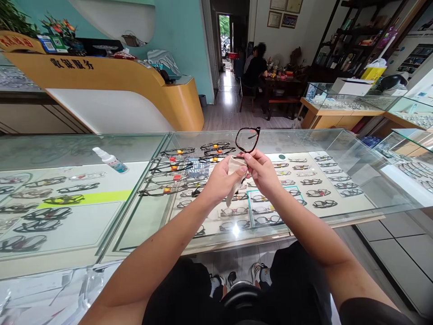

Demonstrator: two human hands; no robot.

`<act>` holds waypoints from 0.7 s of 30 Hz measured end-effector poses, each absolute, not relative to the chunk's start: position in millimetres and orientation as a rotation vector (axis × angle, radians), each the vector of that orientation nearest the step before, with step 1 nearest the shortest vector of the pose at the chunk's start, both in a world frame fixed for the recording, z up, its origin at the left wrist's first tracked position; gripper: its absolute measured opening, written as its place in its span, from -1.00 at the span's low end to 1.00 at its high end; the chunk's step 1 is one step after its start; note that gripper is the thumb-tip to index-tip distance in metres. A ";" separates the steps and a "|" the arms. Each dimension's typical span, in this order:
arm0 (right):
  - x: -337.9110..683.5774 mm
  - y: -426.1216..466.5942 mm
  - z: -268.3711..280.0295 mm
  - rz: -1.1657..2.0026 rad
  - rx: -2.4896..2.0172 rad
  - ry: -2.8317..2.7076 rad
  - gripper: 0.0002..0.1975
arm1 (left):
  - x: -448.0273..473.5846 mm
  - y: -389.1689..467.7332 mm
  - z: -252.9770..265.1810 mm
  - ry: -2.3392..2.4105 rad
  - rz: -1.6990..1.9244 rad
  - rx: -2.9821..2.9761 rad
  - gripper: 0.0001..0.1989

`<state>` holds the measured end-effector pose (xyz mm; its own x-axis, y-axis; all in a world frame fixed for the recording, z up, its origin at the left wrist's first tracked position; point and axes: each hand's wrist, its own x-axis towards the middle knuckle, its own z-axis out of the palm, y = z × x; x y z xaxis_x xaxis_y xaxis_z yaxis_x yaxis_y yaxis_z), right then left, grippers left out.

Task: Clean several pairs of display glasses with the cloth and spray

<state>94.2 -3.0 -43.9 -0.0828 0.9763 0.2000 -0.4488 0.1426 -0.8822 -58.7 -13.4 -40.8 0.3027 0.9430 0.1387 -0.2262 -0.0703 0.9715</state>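
Above the glass counter, both my hands meet at a pair of dark-framed eyeglasses (248, 140); one rim stands up above my fingers and the rest is largely hidden by them. My left hand (226, 177) is closed on a beige cleaning cloth (233, 192), which hangs below the fingers and is pressed around the lower part of the glasses. My right hand (261, 170) pinches the frame with thumb and fingers. Left of my hands, several glasses (174, 167) with small orange and red tags rest on the counter top.
A white spray bottle (111, 160) lies tilted on the glass at left. The glass display counter (358, 198) holds rows of eyeglasses. Clear plastic packaging (84, 289) sits at lower left. Beyond are a curved cashier desk (128, 74) and people seated at a table (284, 81).
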 end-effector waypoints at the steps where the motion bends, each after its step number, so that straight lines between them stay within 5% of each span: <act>1: 93.1 -3.4 -44.5 1.353 -0.671 -1.047 -0.51 | -57.7 -14.2 -40.4 0.769 1.165 1.257 -0.38; 21: 98.4 -2.1 -49.7 1.367 -0.614 -1.139 -0.59 | -59.6 -14.4 -36.8 0.757 1.218 1.268 -0.42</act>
<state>98.4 -2.1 -49.7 -0.1678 0.9491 0.2665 -0.4335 0.1718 -0.8846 -59.6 -14.4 -36.8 0.2501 0.9492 0.1909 -0.2488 -0.1275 0.9601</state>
